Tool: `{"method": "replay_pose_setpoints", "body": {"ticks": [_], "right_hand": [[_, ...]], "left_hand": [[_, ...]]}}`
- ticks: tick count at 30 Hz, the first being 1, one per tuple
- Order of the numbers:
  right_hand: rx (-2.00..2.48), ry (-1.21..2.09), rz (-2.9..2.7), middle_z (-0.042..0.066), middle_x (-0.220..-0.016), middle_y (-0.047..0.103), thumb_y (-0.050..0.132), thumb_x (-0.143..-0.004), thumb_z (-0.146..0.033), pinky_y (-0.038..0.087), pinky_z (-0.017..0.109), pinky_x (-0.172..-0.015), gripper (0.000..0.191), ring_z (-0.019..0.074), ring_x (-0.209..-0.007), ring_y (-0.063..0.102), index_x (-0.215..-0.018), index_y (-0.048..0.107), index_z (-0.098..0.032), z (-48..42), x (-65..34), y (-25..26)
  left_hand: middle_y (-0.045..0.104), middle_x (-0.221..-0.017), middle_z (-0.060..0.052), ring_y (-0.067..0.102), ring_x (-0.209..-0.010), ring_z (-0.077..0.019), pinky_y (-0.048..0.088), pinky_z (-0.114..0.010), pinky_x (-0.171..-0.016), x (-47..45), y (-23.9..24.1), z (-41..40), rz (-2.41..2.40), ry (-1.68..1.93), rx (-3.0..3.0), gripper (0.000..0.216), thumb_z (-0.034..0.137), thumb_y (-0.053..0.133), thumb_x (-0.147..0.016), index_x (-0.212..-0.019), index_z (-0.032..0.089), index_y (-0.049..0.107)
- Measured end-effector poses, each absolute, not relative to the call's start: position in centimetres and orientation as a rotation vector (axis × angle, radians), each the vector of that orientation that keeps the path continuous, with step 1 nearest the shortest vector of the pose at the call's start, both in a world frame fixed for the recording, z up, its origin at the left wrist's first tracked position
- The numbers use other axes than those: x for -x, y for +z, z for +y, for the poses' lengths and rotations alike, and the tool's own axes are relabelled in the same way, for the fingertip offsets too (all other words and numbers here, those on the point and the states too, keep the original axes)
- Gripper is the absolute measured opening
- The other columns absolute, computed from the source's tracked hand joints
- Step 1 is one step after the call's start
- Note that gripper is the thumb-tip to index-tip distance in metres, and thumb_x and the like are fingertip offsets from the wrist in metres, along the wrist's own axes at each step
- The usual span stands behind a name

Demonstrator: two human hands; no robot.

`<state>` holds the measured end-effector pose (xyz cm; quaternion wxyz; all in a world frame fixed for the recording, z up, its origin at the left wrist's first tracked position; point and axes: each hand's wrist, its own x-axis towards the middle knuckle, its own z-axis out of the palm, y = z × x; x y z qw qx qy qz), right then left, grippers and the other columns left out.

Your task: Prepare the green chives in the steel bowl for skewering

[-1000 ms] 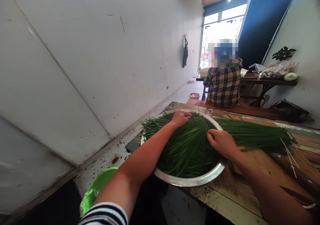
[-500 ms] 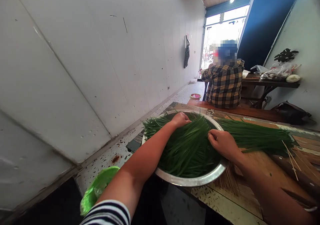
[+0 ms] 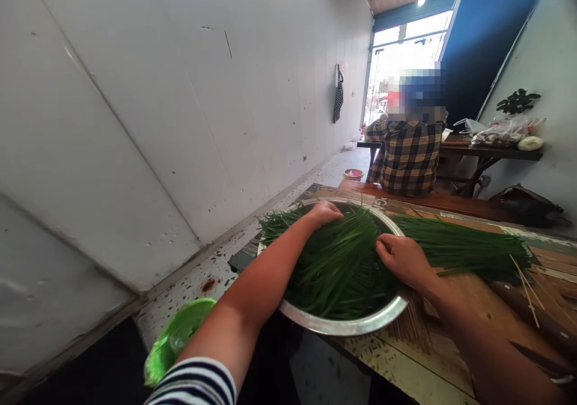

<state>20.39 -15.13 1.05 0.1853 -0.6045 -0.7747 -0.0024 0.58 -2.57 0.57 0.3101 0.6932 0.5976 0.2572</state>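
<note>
Long green garlic chives (image 3: 336, 267) fill a wide steel bowl (image 3: 347, 327) at the table's corner. My left hand (image 3: 326, 214) reaches over the bowl's far side, its fingers closed on chives there; the fingertips are partly hidden. My right hand (image 3: 401, 256) is at the inner right side of the bowl, thumb and fingers pinched together at the edge of the chives. What exactly lies between those fingertips is hard to see. Right of the bowl, another bundle of chives (image 3: 464, 246) lies on a wooden cutting board (image 3: 471, 300).
Thin wooden skewers (image 3: 412, 324) lie beside the bowl, with more skewers (image 3: 525, 288) and a knife (image 3: 532, 309) at right. A green-lined bin (image 3: 174, 339) stands on the floor at lower left. A person in a plaid shirt (image 3: 406, 155) sits ahead on a bench (image 3: 451, 202).
My hands and the chives stay almost in place. The seated person's head and upper body have shifted slightly to the right.
</note>
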Motion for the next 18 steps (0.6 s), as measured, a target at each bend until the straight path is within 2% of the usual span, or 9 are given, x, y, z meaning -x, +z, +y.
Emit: {"method": "replay_pose_setpoints", "body": {"ticks": [5,10,15,18], "right_hand": [[1.722,-0.009,-2.179,0.004,-0.068,0.068,0.037,-0.084,-0.03,0.027,0.025,-0.055,0.031,0.0153,-0.062,0.057,-0.073,0.064,-0.019,-15.2,-20.4,1.0],[1.708,-0.028,-2.183,0.003,-0.066,0.067,0.037,-0.083,-0.029,0.027,0.025,-0.055,0.031,0.0147,-0.06,0.057,-0.07,0.063,-0.019,-15.1,-20.4,0.9],[1.665,-0.053,-2.165,0.002,-0.063,0.066,0.039,-0.083,-0.028,0.029,0.025,-0.054,0.03,0.0145,-0.058,0.057,-0.069,0.063,-0.02,-15.1,-20.5,0.8],[1.562,-0.115,-2.124,0.002,-0.065,0.067,0.039,-0.085,-0.03,0.033,0.025,-0.056,0.029,0.0147,-0.059,0.058,-0.075,0.065,-0.02,-15.0,-20.7,0.5]], "left_hand": [[0.067,-0.072,-0.005,0.056,-0.064,-0.011,0.045,-0.021,-0.064,-0.8,0.2,-2.4,1.524,0.622,-1.974,0.024,0.022,0.065,-0.067,-0.086,0.011,0.073],[0.067,-0.069,-0.004,0.054,-0.062,-0.0108,0.045,-0.022,-0.063,-1.1,0.5,-2.6,1.532,0.641,-1.947,0.02,0.023,0.066,-0.066,-0.08,0.011,0.073],[0.068,-0.073,-0.006,0.054,-0.06,-0.0093,0.046,-0.021,-0.062,-0.9,0.8,-2.7,1.487,0.74,-1.769,0.026,0.024,0.061,-0.071,-0.088,0.008,0.071],[0.069,-0.078,-0.008,0.058,-0.068,-0.0119,0.046,-0.022,-0.067,-0.7,1.6,-3.0,1.484,0.807,-1.782,0.029,0.029,0.057,-0.076,-0.092,0.008,0.07]]}}
